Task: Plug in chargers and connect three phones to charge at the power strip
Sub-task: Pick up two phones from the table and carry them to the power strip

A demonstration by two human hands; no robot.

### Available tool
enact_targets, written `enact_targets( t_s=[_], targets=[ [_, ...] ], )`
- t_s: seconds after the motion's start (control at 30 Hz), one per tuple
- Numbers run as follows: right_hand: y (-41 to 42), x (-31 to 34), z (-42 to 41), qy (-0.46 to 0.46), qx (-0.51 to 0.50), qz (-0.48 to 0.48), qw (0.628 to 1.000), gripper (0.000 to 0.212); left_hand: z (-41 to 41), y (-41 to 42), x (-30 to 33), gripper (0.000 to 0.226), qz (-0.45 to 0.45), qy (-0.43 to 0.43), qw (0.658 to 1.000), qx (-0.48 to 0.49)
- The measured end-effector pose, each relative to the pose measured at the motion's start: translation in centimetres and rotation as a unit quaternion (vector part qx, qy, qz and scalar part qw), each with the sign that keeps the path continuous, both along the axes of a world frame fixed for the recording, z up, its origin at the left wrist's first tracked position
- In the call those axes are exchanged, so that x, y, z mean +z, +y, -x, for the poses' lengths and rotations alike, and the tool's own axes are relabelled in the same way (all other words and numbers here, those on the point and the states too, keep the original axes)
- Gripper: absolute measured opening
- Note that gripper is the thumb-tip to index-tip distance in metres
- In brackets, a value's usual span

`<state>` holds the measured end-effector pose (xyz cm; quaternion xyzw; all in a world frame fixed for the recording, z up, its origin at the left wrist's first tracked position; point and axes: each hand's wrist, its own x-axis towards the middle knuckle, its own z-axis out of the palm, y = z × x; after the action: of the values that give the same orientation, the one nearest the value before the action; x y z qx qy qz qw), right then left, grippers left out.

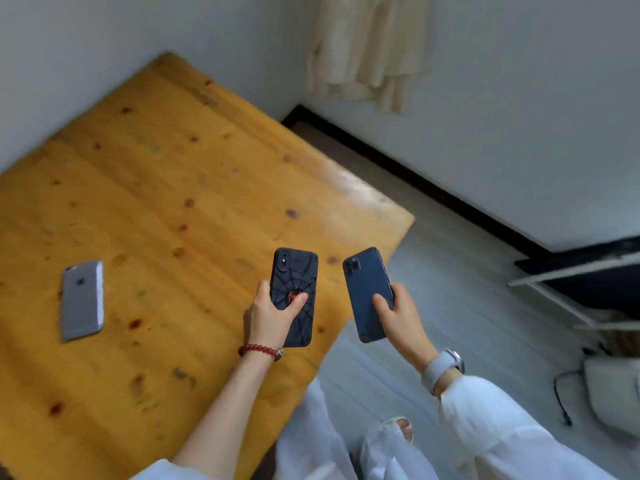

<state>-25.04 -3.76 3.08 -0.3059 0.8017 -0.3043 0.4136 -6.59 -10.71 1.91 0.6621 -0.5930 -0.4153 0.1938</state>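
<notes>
She stands at the corner of the wooden desk (180,174) with a phone in each hand, both backs up. Her left hand (268,315) has its grip closed round the lower half of the black phone with a red spider mark (295,292), thumb laid across the back, holding it over the desk's near edge. Her right hand (398,313) grips the dark blue phone (367,292) the same way, thumb on its back, but this one hangs out past the desk edge, above the floor (433,278). The two phones sit just beside each other, apart, tops tilted away from her. A third, the silver-grey phone (82,300), lies face down on the desk, well off to her left, untouched.
</notes>
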Motion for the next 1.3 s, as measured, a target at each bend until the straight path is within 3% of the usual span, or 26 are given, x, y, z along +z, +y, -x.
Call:
enact_targets(
  t_s=[0.2, 0.37, 0.5, 0.77, 0.93, 1.17, 1.3],
  targets=[
    [14.9, 2.8, 11.8, 0.01, -0.183, 0.044, 0.982, 0.006, 16.0, 8.3, 2.7, 0.035, 0.035, 0.036, 0.987, -0.153],
    [29.6, 4.1, 20.3, 0.029, -0.335, 0.056, 0.94, 0.005, 29.6, 19.9, 3.2, 0.034, 0.02, 0.06, 0.954, -0.293],
    [41.0, 4.8, 25.0, 0.047, -0.469, 0.039, 0.881, 0.006, 39.1, 29.3, 4.1, 0.034, 0.009, 0.068, 0.9, -0.431],
    [58.4, 4.4, 31.0, 0.042, -0.703, 0.021, 0.709, 0.021, 55.6, 46.3, 3.6, 0.038, -0.019, 0.043, 0.761, -0.648],
    [67.0, 3.1, 37.6, 0.041, -0.764, 0.01, 0.644, 0.02, 65.7, 56.6, 2.8, 0.034, -0.021, 0.036, 0.683, -0.729],
    [78.4, 4.2, 48.9, 0.038, -0.813, 0.008, 0.581, 0.023, 80.8, 70.0, 3.6, 0.037, -0.001, 0.015, 0.595, -0.803],
    [85.5, 4.0, 52.0, 0.024, -0.852, 0.018, 0.522, 0.022, 86.5, 79.8, 4.1, 0.038, 0.006, 0.009, 0.542, -0.84]
  ],
)
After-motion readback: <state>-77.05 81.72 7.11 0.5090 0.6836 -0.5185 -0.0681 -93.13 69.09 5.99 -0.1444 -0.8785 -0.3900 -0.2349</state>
